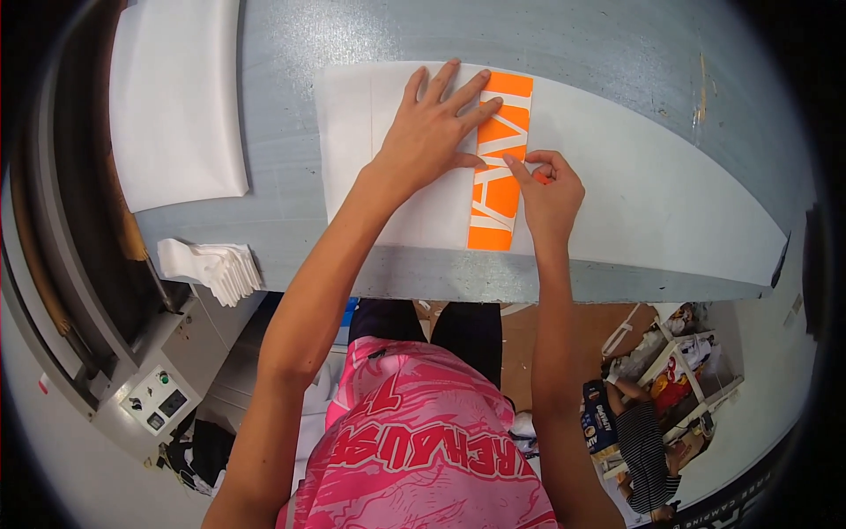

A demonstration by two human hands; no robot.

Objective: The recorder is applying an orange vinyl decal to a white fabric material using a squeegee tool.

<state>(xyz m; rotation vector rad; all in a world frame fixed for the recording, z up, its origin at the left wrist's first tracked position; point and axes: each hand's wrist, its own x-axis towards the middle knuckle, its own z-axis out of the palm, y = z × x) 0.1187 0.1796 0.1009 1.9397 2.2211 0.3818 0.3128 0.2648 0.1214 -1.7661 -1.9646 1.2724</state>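
Observation:
An orange strip with white cut-out lettering (500, 189) lies on a wide white sheet (397, 216) on the grey table. My left hand (441, 123) is spread flat, palm down, with its fingertips and thumb along the strip's left edge. It holds nothing. At the strip's right edge is my right hand (555, 194), thumb and forefinger pinched close to the lettering. A small orange-red piece (543, 178) shows inside its curled fingers; its kind is hard to make out.
White sheets (176, 97) lie at the table's far left. Folded white cloth or paper (213, 268) sits by the front-left edge. A machine with a control panel (161, 402) stands at left. Below right, a person in striped clothing (648, 450) is near a cluttered shelf (683, 375).

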